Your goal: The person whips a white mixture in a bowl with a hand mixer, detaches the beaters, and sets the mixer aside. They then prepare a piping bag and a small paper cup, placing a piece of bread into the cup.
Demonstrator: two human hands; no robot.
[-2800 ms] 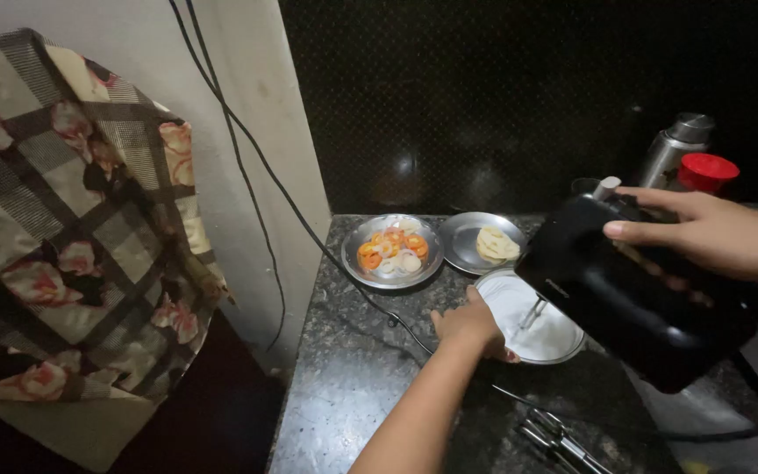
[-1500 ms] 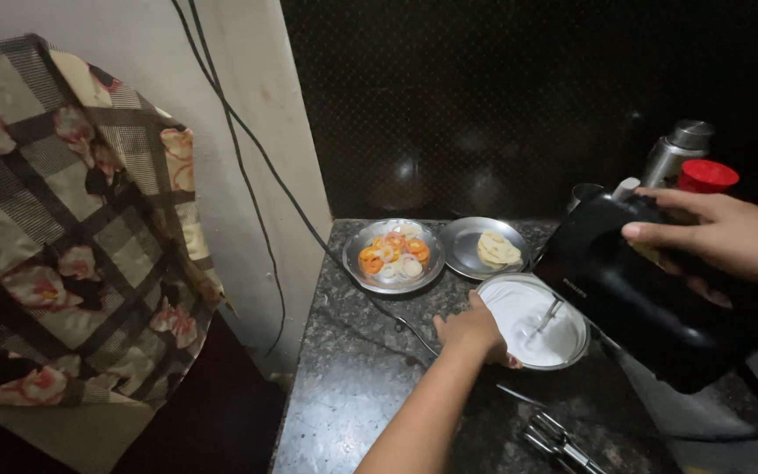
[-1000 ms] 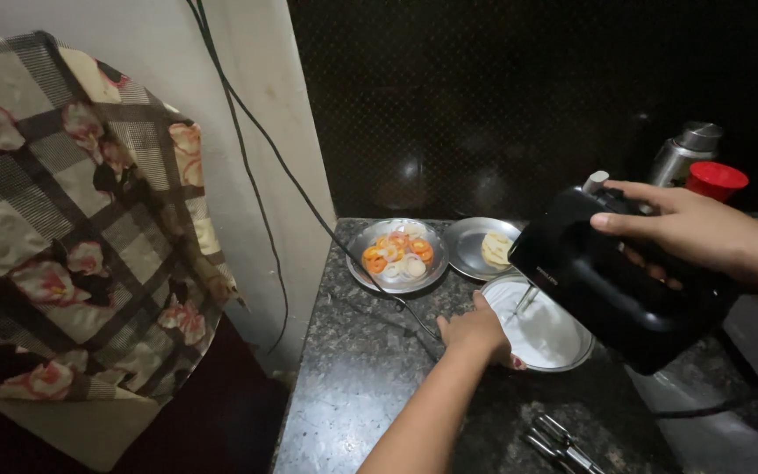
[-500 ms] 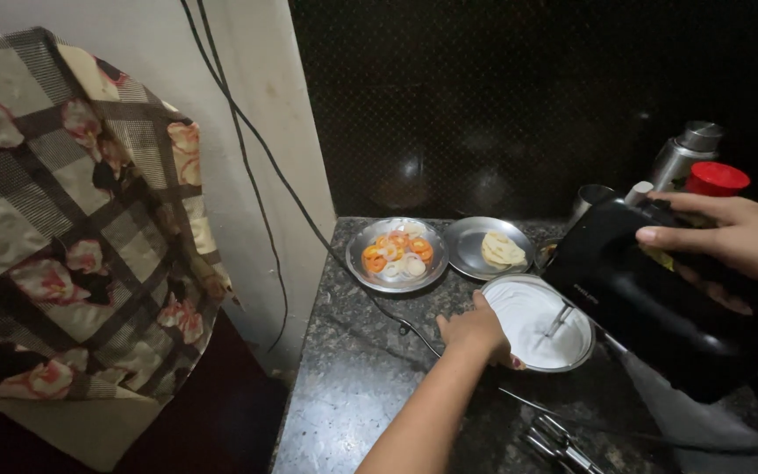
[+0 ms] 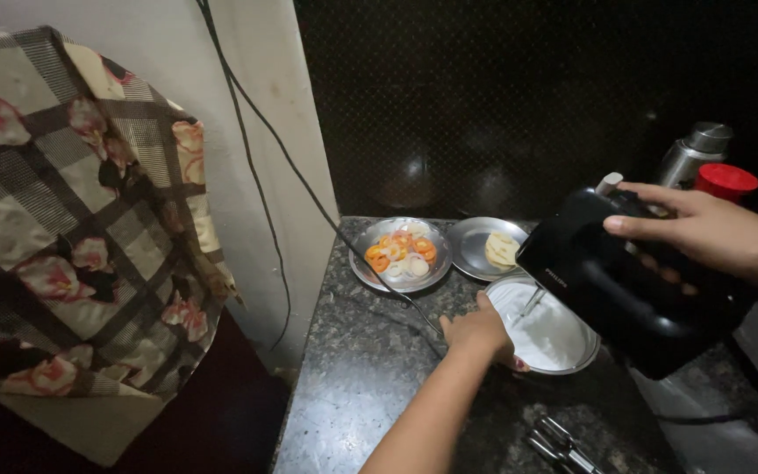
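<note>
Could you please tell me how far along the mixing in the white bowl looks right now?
Done: sliced vegetables sit in one steel plate, and a pale lump in a second plate. In hand: the right hand holds the black hand mixer with its beater down in the white bowl, which the left hand steadies at the rim. Left: spare beaters lie unused; I cannot tell how blended the contents are.

The black hand mixer (image 5: pixel 633 290) hid the bowl's (image 5: pixel 563 347) far rim, and loose beaters (image 5: pixel 559 443) ran off the bottom edge.

right hand (image 5: pixel 704 233) holds a black hand mixer (image 5: pixel 633 290) over a steel bowl (image 5: pixel 547 326), left hand (image 5: pixel 480 332) steadying its rim.
</note>
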